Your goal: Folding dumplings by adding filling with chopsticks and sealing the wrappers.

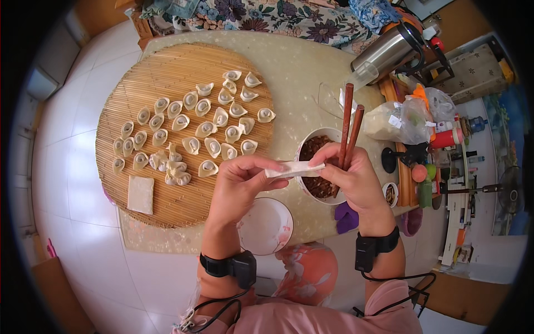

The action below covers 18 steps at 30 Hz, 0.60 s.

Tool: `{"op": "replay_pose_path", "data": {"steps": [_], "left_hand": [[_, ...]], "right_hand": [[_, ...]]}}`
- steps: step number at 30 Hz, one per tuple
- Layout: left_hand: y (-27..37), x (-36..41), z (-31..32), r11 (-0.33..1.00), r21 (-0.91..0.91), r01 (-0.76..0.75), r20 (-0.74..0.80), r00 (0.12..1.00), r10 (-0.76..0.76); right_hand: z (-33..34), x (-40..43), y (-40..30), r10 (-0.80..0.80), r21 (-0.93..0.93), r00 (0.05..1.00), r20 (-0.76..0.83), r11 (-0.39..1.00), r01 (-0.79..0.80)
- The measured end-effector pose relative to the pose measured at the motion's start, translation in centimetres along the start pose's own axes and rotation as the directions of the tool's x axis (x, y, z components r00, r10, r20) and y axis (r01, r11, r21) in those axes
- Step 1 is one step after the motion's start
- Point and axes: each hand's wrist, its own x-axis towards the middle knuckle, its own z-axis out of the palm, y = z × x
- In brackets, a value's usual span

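A folded wonton wrapper (pixel 295 168) stretches as a narrow pale strip between my two hands. My left hand (pixel 238 179) pinches its left end with thumb and fingers. The other end is pinched by my right hand (pixel 354 177), which also keeps a pair of brown chopsticks (pixel 346 121) pointing upward. Just beneath the strip stands a bowl (pixel 308 194) of dark minced filling (pixel 313 147), partly covered by my right hand. Many shaped wontons (pixel 180 122) lie on a round slatted tray (pixel 167 69) to the left. A stack of square wrappers (pixel 141 195) rests near its front edge.
A flower-patterned plate (pixel 266 227) sits on the table (pixel 300 75) before me. A purple cloth (pixel 346 218) is at the front edge. To the right are a small dish (pixel 390 194), plastic bags (pixel 396 121), a clear cup (pixel 366 73) and a steel jug (pixel 381 50).
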Motion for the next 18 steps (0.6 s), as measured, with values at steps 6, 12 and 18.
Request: {"op": "replay_pose_path", "data": {"steps": [6, 12, 18], "left_hand": [[-0.2, 0.1, -0.9, 0.958, 0.208, -0.199, 0.133, 0.976, 0.174], [0.2, -0.3, -0.8, 0.990, -0.018, -0.137, 0.091, 0.986, 0.139], [0.2, -0.4, -0.5, 0.972, -0.215, -0.092, 0.035, 0.994, 0.101]], "right_hand": [[-0.2, -0.4, -1.0, -0.010, -0.004, 0.999, 0.040, 1.000, 0.011], [-0.3, -0.8, -1.5, -0.005, 0.032, 0.994, 0.114, 0.999, 0.001], [0.6, -0.5, -1.8, -0.001, 0.100, 0.996, 0.093, 0.995, -0.009]]}}
